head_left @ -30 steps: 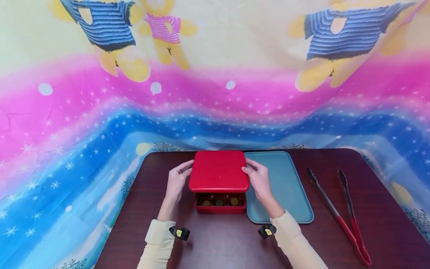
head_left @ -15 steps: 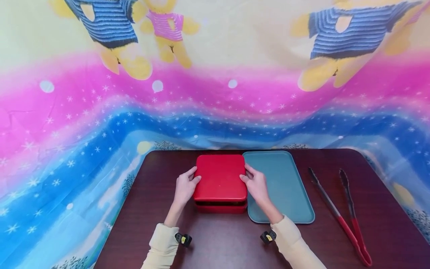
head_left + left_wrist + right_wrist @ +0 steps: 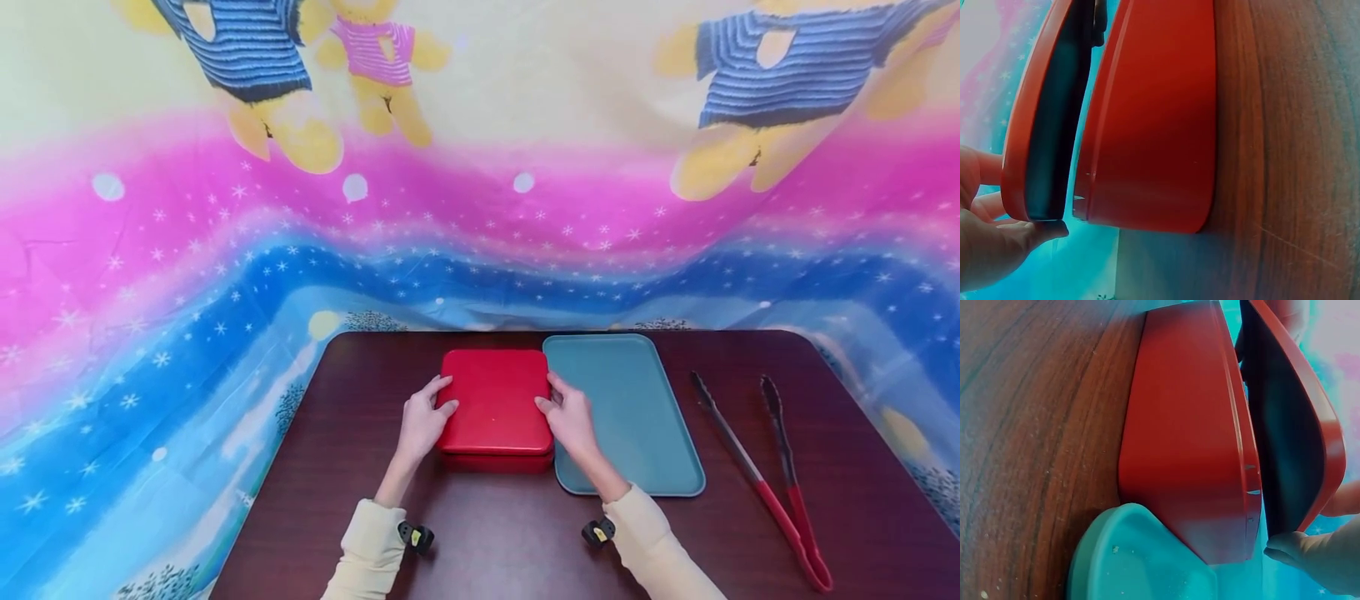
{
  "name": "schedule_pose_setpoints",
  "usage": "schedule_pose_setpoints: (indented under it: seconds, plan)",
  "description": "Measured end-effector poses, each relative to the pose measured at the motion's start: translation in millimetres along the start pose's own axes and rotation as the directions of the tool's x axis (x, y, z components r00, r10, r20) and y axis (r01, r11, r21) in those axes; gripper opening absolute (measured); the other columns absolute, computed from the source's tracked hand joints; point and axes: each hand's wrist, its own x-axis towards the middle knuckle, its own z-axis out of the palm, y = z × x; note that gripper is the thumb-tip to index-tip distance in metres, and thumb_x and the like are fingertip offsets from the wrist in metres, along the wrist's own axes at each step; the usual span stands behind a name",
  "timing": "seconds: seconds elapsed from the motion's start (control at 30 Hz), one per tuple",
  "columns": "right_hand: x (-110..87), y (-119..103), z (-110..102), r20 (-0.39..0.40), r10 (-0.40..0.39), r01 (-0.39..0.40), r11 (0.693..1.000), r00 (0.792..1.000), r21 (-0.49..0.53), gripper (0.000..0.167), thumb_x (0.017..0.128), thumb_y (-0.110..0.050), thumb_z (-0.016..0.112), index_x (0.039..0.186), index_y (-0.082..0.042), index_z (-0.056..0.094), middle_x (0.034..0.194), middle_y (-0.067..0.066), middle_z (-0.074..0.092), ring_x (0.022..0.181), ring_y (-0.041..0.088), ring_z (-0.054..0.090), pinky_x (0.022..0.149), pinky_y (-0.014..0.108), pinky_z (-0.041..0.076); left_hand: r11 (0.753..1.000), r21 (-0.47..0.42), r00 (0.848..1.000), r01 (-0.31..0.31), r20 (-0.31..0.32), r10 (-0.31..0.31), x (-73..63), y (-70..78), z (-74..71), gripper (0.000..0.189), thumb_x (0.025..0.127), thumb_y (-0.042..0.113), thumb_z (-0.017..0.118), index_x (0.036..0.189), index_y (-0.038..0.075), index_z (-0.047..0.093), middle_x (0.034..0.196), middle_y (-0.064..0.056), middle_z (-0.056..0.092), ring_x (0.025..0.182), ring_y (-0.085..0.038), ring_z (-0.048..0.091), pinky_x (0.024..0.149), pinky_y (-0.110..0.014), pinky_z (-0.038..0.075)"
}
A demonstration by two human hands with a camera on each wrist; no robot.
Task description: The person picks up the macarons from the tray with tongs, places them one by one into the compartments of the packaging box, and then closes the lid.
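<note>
A red lid [image 3: 495, 400] lies over a red rectangular box [image 3: 497, 463] on the table, only a thin dark line parting them at the front in the head view. Both wrist views show a gap between the lid [image 3: 1015, 144] and the box [image 3: 1147, 125], with the lid's dark inside visible. My left hand [image 3: 423, 419] pinches the lid's left edge, thumb and fingers about its rim. On the opposite edge, my right hand [image 3: 572, 417] grips the lid the same way. The lid hides the box's contents.
A blue-green tray [image 3: 633, 417] lies against the box's right side. Farther right, a pair of tongs [image 3: 783, 523] with red handles rests spread on the dark wooden table [image 3: 487, 550]. A printed curtain [image 3: 480, 225] hangs behind the table.
Both hands have lowered the lid and drawn it nearer over the box. The front opening, where round items showed a second ago, has narrowed to a thin line.
</note>
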Motion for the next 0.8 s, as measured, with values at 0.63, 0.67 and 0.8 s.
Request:
schedule_pose_setpoints:
  seconds: [0.63, 0.67, 0.8]
  plan:
    - [-0.2, 13, 2, 0.001, -0.009, 0.009, 1.0, 1.0, -0.024, 0.06, 0.097, 0.004, 0.065, 0.151, 0.012, 0.041, 0.155, 0.031, 0.041, 0.14, 0.048, 0.044, 0.104, 0.051, 0.045, 0.999, -0.03, 1.0, -0.012, -0.006, 0.012, -2.5, -8.6, 8.5, 0.042, 0.092, -0.003, 0.072, 0.133, 0.0, 0.067, 0.149, -0.028, 0.051, 0.134, -0.04, 0.055, 0.106, -0.049, 0.047]
    - [0.1, 13, 3, 0.0, -0.012, 0.012, 1.0, 1.0, -0.027, 0.059, 0.097, 0.004, 0.065, 0.15, 0.012, 0.041, 0.155, 0.031, 0.041, 0.141, 0.048, 0.044, 0.104, 0.051, 0.045, 0.999, -0.032, 1.0, -0.012, -0.007, 0.012, -2.7, -9.0, 8.8, 0.042, 0.092, -0.003, 0.072, 0.133, 0.0, 0.067, 0.149, -0.028, 0.051, 0.134, -0.04, 0.054, 0.106, -0.049, 0.047]
    - [1.1, 15, 4, -0.012, -0.02, 0.02, 0.999, 1.0, -0.036, 0.058, 0.097, 0.004, 0.065, 0.15, 0.012, 0.042, 0.154, 0.031, 0.043, 0.14, 0.047, 0.045, 0.104, 0.051, 0.045, 0.999, -0.029, 1.0, -0.015, -0.006, 0.014, -3.2, -11.4, 9.8, 0.041, 0.092, -0.003, 0.072, 0.133, 0.0, 0.067, 0.149, -0.027, 0.051, 0.135, -0.04, 0.054, 0.107, -0.049, 0.046]
